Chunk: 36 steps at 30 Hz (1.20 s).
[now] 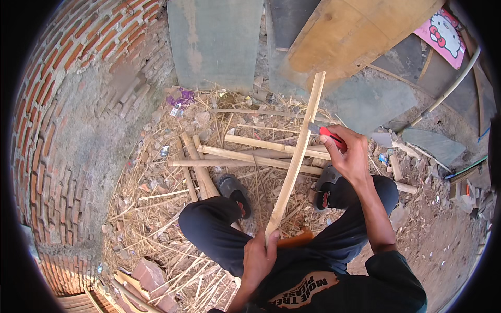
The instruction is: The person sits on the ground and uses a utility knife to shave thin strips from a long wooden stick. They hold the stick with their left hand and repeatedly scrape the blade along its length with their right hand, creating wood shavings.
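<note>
A long split bamboo strip [293, 177] slants up and away from my lap. My left hand [258, 258] is closed around its near end, thumb along the strip. In my right hand [350, 154] is a red utility knife [334, 138], gripped with the fingers wrapped round its handle. The knife's grey blade lies against the right edge of the strip, in its upper half. Beyond and below the strip, several bamboo pieces [245, 156] lie crossed on the ground between and ahead of my feet.
Straw and shavings [156, 219] litter the ground. A brick wall [62, 135] rises at the left. Grey boards [216, 47] and a brown wooden panel [355, 36] lean at the far side. Broken bricks [151, 279] lie at the lower left, and a pale pole [443, 94] slants at the right.
</note>
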Each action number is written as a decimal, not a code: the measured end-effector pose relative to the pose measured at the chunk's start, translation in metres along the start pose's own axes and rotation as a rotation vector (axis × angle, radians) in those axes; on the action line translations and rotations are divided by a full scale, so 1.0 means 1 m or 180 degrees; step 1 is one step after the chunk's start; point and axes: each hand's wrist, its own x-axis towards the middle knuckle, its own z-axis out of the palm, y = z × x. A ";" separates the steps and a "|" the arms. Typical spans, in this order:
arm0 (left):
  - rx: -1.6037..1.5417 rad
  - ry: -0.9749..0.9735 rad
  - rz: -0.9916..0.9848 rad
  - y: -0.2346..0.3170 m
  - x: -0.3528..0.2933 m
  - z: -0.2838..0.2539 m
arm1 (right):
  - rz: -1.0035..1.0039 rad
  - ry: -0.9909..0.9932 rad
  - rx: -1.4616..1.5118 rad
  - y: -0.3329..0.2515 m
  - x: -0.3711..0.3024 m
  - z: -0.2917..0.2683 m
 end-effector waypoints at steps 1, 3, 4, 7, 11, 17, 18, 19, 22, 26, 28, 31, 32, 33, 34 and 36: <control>0.0043 -0.0007 -0.0006 0.002 0.000 -0.002 | 0.0019 0.0027 -0.0009 0.007 0.004 -0.001; 0.0044 0.0034 -0.0003 0.002 0.001 -0.005 | 0.0059 0.0024 0.0043 0.011 0.006 -0.003; 0.0004 0.0081 0.0008 0.001 0.002 -0.007 | 0.0081 -0.0005 0.0104 0.009 0.006 -0.005; -0.0043 0.0176 -0.0013 -0.002 0.009 -0.011 | -0.0077 -0.0137 0.0270 0.001 -0.005 -0.005; -0.0042 0.0290 0.0169 0.008 0.024 -0.016 | -0.0381 -0.0479 0.0444 -0.021 -0.041 0.009; -0.0124 0.0390 0.0350 0.021 0.039 -0.017 | -0.0878 -0.0768 0.0604 -0.030 -0.085 0.039; -0.0133 0.0411 0.0360 0.023 0.041 -0.017 | -0.0830 -0.0827 0.0623 -0.033 -0.088 0.040; -0.0142 0.0430 0.0370 0.024 0.042 -0.017 | -0.0835 -0.0805 0.0633 -0.034 -0.089 0.041; -0.0230 0.0442 0.0375 0.030 0.045 -0.016 | -0.0842 -0.0758 0.0666 -0.038 -0.089 0.042; -0.0220 0.0473 0.0417 0.027 0.046 -0.012 | -0.0795 -0.0776 0.0617 -0.041 -0.086 0.040; -0.0153 0.0470 0.0390 0.026 0.043 -0.010 | -0.0773 -0.0756 0.0556 -0.040 -0.085 0.038; -0.0151 0.0397 0.0278 0.030 0.042 -0.011 | -0.0762 -0.0686 0.0517 -0.037 -0.083 0.037; -0.0167 0.0362 0.0229 0.031 0.042 -0.012 | -0.0749 -0.0686 0.0518 -0.036 -0.084 0.038; -0.0145 0.0374 0.0245 0.031 0.042 -0.012 | -0.0745 -0.0683 0.0520 -0.036 -0.083 0.038; -0.0124 0.0386 0.0262 0.029 0.042 -0.011 | -0.0754 -0.0682 0.0512 -0.035 -0.081 0.037; -0.0073 0.0379 0.0268 0.028 0.040 -0.011 | -0.0773 -0.0685 0.0498 -0.034 -0.077 0.032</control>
